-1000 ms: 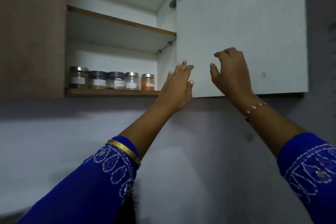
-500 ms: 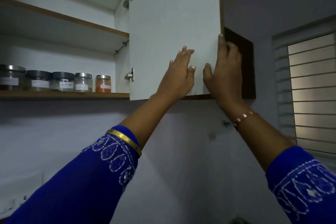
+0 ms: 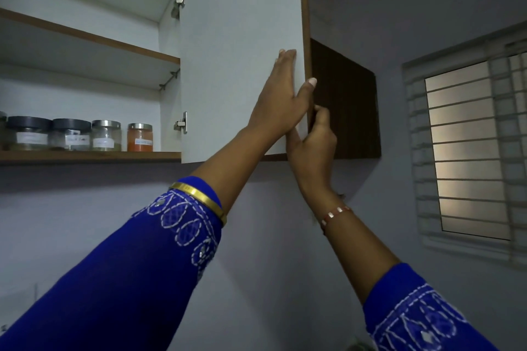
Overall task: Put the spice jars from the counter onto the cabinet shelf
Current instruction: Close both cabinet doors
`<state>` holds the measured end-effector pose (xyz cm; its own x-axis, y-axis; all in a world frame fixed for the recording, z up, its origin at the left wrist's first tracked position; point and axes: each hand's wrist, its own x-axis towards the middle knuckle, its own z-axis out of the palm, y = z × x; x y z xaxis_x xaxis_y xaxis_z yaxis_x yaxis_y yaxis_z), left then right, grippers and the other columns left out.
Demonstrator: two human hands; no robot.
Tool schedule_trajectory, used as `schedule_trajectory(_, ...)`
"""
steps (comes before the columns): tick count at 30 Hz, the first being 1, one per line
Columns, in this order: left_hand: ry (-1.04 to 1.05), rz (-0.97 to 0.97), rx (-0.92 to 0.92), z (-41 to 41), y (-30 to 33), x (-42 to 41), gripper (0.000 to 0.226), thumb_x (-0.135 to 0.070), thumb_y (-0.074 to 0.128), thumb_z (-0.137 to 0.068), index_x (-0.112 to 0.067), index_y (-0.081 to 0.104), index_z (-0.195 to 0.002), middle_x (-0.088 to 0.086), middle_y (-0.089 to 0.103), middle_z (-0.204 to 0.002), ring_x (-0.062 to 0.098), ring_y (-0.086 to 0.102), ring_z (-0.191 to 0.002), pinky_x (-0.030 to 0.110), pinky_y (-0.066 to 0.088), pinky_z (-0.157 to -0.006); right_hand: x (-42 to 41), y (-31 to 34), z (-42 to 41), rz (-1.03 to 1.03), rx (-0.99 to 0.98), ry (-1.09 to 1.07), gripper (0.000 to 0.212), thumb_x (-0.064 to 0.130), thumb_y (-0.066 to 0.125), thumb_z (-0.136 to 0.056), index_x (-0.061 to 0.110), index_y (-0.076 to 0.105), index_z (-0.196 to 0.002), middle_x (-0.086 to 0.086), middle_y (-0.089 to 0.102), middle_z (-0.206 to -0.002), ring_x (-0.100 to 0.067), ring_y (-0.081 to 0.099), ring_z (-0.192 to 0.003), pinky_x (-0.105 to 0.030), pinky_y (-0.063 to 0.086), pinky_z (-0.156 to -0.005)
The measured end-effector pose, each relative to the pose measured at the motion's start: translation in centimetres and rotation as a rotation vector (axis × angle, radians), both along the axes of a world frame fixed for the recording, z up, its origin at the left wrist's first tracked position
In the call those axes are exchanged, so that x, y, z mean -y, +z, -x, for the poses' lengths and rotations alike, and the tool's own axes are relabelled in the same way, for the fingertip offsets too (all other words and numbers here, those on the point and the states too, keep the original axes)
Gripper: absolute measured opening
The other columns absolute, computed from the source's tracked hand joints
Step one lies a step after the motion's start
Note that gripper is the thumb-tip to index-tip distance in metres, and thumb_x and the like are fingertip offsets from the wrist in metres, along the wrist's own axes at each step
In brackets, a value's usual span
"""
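Both hands on the open white cabinet door, jars shelved

The left hand lies flat, fingers straight, against the door's inner face; the right hand curls round its brown free edge, likely to swing it. The lidded glass spice jars stand in a row on the brown-edged lower shelf, so the task looks done

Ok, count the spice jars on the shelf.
4 fully in view on the bottom shelf, left to right: black-lidded jar, second black-lidded jar, clear silver-lidded jar, orange-filled jar. A fifth is cut off at the frame's left edge.
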<state>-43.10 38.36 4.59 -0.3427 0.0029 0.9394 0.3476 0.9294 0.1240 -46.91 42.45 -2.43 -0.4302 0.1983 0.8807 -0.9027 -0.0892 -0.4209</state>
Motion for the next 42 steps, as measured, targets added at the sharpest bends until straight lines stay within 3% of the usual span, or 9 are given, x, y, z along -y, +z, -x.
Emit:
schedule_trajectory(6, -0.007, -0.084, -0.082, -2.4, 0.9, 0.2, 0.083, -0.032, 0.057, -0.089, -0.007, 0.004, -0.148, 0.010, 0.005, -0.159, 0.022, 0.005, -0.147, 0.032, 0.013, -0.118, 1.7, -0.9, -3.4, 0.063, -0.090, 0.061, 0.036, 0.018, 0.055, -0.093, 0.003, 0.048, -0.124, -0.011, 0.066, -0.103, -0.019, 0.067, -0.090, -0.021, 0.055, -0.067)
schedule_trajectory(12, -0.035, -0.171, -0.066, -6.2, 1.5, 2.4, 0.087, 0.001, 0.054, -0.082, -0.005, -0.002, -0.148, 0.013, 0.008, -0.158, 0.027, 0.013, -0.146, 0.041, 0.026, -0.117, 4.8, -1.7, -7.4, 0.092, -0.171, 0.103, 0.039, 0.019, 0.051, -0.092, 0.003, 0.046, -0.128, -0.014, 0.067, -0.104, -0.025, 0.069, -0.086, -0.032, 0.059, -0.066)
schedule_trajectory(15, -0.083, -0.211, -0.086, -8.5, 1.3, 3.9, 0.086, 0.003, 0.050, -0.081, -0.009, -0.002, -0.148, 0.016, 0.019, -0.155, 0.030, 0.032, -0.138, 0.046, 0.041, -0.106, 6.6, -1.6, -9.6, 0.114, -0.212, 0.133, 0.040, 0.014, 0.052, -0.091, 0.001, 0.046, -0.128, -0.015, 0.066, -0.108, -0.026, 0.067, -0.091, -0.037, 0.059, -0.069)
schedule_trajectory(18, -0.095, -0.244, -0.127, -11.3, 1.2, 5.7, 0.078, 0.007, 0.047, -0.084, -0.010, 0.007, -0.148, 0.017, 0.032, -0.148, 0.012, 0.059, -0.102, 0.033, 0.057, -0.080, 8.8, -1.7, -11.7, 0.096, -0.269, 0.177, 0.045, 0.015, 0.052, -0.090, 0.000, 0.044, -0.132, -0.016, 0.064, -0.116, -0.027, 0.066, -0.100, -0.039, 0.059, -0.076)
schedule_trajectory(22, -0.069, -0.282, -0.154, -15.3, 1.1, 8.9, 0.069, 0.008, 0.045, -0.083, -0.008, 0.019, -0.145, 0.018, 0.043, -0.137, 0.020, 0.058, -0.103, 0.017, 0.052, -0.067, 12.4, -1.9, -14.6, 0.069, -0.351, 0.206, 0.054, 0.010, 0.059, -0.085, 0.000, 0.042, -0.135, -0.018, 0.058, -0.129, -0.032, 0.058, -0.118, -0.045, 0.055, -0.089)
schedule_trajectory(25, -0.055, -0.338, -0.167, -18.3, 0.9, 11.5, 0.064, 0.013, 0.045, -0.079, -0.008, 0.032, -0.138, 0.007, 0.056, -0.110, 0.011, 0.059, -0.084, 0.016, 0.051, -0.062, 15.3, -1.9, -16.6, 0.069, -0.408, 0.189, 0.058, 0.005, 0.067, -0.079, -0.003, 0.046, -0.132, -0.020, 0.057, -0.130, -0.034, 0.054, -0.123, -0.046, 0.051, -0.096)
schedule_trajectory(28, -0.035, -0.390, -0.170, -21.1, 0.6, 14.0, 0.065, 0.015, 0.046, -0.079, -0.010, 0.035, -0.137, -0.004, 0.057, -0.095, 0.006, 0.059, -0.078, 0.015, 0.054, -0.062, 18.1, -1.8, -18.6, 0.035, -0.427, 0.161, 0.059, 0.007, 0.071, -0.076, -0.002, 0.049, -0.130, -0.020, 0.056, -0.131, -0.035, 0.053, -0.123, -0.043, 0.049, -0.099)
schedule_trajectory(34, -0.042, -0.464, -0.143, -24.6, 0.3, 18.9, 0.059, 0.014, 0.049, -0.080, -0.011, 0.041, -0.133, 0.000, 0.061, -0.099, 0.012, 0.062, -0.087, 0.029, 0.055, -0.080, 23.4, -1.6, -20.9, -0.012, -0.452, 0.053, 0.060, 0.010, 0.076, -0.074, 0.001, 0.053, -0.128, -0.019, 0.060, -0.126, -0.034, 0.058, -0.117, -0.044, 0.054, -0.092)
schedule_trajectory(42, -0.060, -0.513, -0.098, -27.5, 0.0, 25.1, 0.054, 0.009, 0.051, -0.085, -0.009, 0.039, -0.134, -0.006, 0.060, -0.102, 0.003, 0.061, -0.090, 0.015, 0.055, -0.077, 29.2, -1.6, -22.3, -0.069, -0.507, -0.078, 0.059, 0.017, 0.077, -0.073, 0.001, 0.056, -0.126, -0.021, 0.062, -0.122, -0.035, 0.060, -0.112, -0.040, 0.053, -0.093)
